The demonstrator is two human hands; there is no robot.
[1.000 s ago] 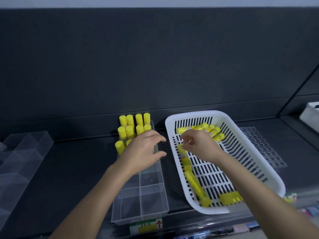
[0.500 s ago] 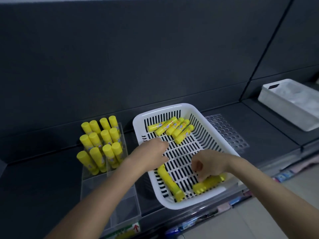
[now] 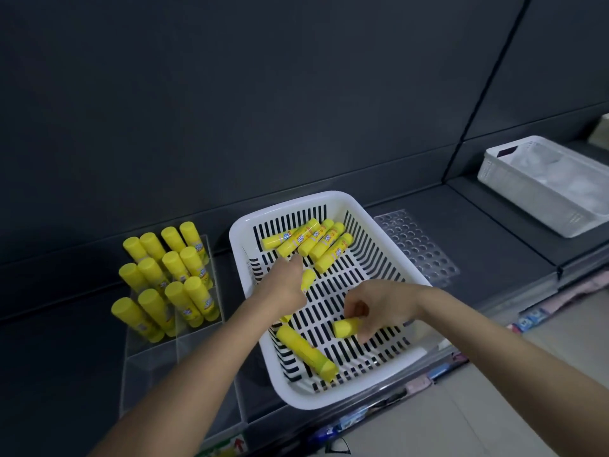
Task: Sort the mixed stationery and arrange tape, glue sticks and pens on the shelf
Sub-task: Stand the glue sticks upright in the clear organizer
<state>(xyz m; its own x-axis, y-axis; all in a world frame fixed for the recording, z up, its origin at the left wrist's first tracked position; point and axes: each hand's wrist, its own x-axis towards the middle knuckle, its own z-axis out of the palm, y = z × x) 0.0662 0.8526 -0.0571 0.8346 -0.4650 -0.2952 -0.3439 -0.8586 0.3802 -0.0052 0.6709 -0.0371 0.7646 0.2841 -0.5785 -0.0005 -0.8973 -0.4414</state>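
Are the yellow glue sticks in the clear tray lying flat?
No, the glue sticks stand on end, leaning a little, in the back compartments of the clear tray.

The basket (image 3: 329,402) is smooth white plastic with a soft shine. The glue sticks (image 3: 324,239) are bright yellow plastic, smooth and a bit glossy, with printed labels. The tray (image 3: 148,357) is clear, glassy plastic. The holed sheet (image 3: 417,245) is clear plastic too. The shelf (image 3: 66,357) and wall (image 3: 263,110) look dark and matt. The bin (image 3: 520,192) is white plastic with a woven, bumpy side.
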